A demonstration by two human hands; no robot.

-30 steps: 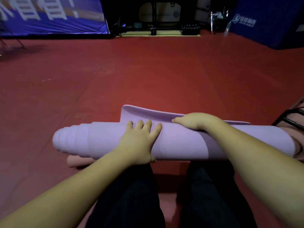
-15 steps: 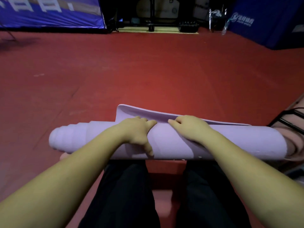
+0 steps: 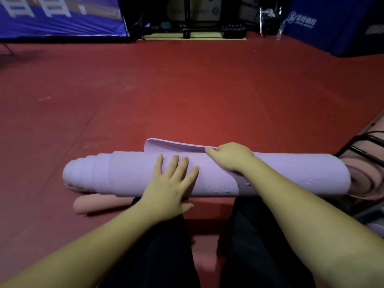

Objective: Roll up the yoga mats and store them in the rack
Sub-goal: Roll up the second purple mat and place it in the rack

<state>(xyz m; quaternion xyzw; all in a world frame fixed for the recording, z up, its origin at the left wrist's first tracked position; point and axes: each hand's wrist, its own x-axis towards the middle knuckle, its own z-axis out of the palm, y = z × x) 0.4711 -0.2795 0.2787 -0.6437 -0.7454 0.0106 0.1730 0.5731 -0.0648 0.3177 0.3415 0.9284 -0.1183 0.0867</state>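
A lilac yoga mat (image 3: pixel 128 175) lies nearly fully rolled across the red floor in front of my knees, its left end telescoped and a short loose flap (image 3: pixel 166 144) sticking up behind it. My left hand (image 3: pixel 172 181) presses flat on top of the roll with fingers spread. My right hand (image 3: pixel 230 156) curls over the roll's far side at the flap edge, fingers bent round it. A pink rolled mat (image 3: pixel 93 203) lies on the floor under the lilac roll's left part. At the right edge stands a black wire rack (image 3: pixel 365 146) with a pink rolled mat (image 3: pixel 367 179) in it.
Open red floor (image 3: pixel 187 90) stretches ahead. Blue banners (image 3: pixel 58 17) line the far left and far right walls, with dark equipment stands (image 3: pixel 191 23) between them. My dark-trousered legs (image 3: pixel 158 246) fill the bottom centre.
My left hand has left its curled grip on the far side, come back toward me and spread flat on top. The roll shifted slightly; the pink mat shows again beneath it.
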